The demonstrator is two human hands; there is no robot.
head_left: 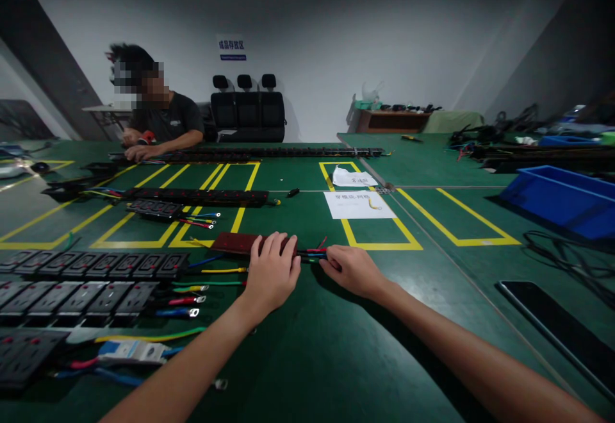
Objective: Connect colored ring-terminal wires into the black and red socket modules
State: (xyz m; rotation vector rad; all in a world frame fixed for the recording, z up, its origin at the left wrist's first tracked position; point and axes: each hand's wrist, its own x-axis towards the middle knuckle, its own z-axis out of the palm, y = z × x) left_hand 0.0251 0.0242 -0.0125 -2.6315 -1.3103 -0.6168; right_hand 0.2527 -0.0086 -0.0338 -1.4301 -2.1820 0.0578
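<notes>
In the middle of the table lies a dark red, flat rectangular strip, with wires coming out at both ends. My left hand grips its right part from above, fingers curved over the top and the thumb at the near side. Red, blue, black and green wires run from the strip's right end into my right hand. That hand is closed around them in a fist, which hides their ends. At the strip's left end, a yellow wire sticks out.
Rows of black socket modules with lugged wires fill the left side. White papers lie ahead. A phone, black cable and blue bin are at right. Across the table, a person works at a long black strip.
</notes>
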